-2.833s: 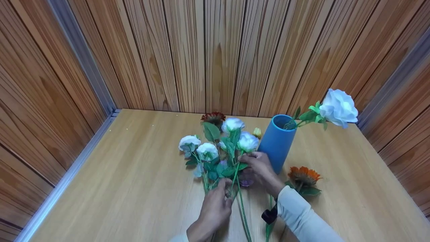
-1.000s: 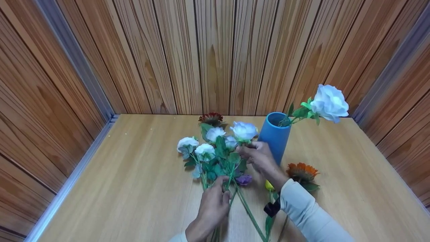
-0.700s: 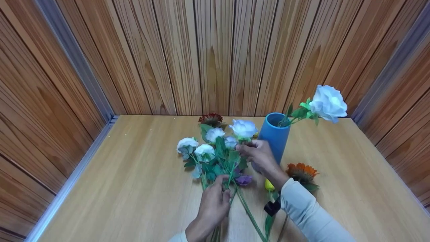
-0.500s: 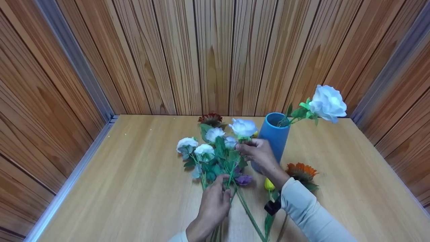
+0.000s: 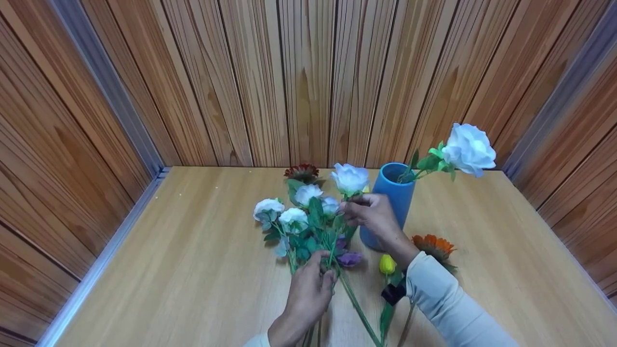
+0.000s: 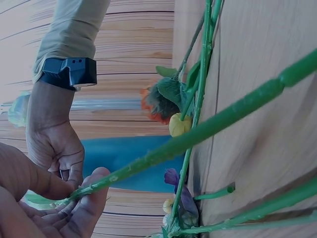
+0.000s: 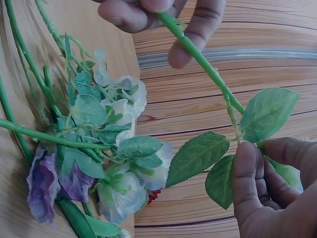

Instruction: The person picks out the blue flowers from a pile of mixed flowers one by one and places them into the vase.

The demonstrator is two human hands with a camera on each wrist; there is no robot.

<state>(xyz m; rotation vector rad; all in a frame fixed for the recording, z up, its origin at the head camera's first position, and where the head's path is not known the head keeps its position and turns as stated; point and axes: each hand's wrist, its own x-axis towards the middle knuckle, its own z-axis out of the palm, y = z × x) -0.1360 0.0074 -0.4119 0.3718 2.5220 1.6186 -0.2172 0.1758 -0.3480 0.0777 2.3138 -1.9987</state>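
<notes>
My right hand (image 5: 373,217) pinches a white artificial rose (image 5: 350,179) by its stem, just below the bloom. In the right wrist view its thumb and fingers close on the stem beside the green leaves (image 7: 270,111). Lower down, my left hand (image 5: 308,289) pinches the same green stem (image 6: 198,131) between thumb and fingers, so the rose is held slanting above the table. Under it lies a bunch of white flowers (image 5: 294,219), with a purple flower (image 7: 42,186) at its right side. Behind my right hand stands a blue vase (image 5: 402,197).
Another white rose (image 5: 468,149) leans out of the vase to the right. An orange flower (image 5: 433,245) and a yellow tulip (image 5: 387,264) lie near my right forearm. A dark red flower (image 5: 302,171) is at the table's back edge, before the wood-panelled wall (image 5: 270,86).
The white rose in my hands has risen away from the bunch, my right hand moving up with it. My left hand stays nearly in place. The yellow tulip now shows beside my right wrist.
</notes>
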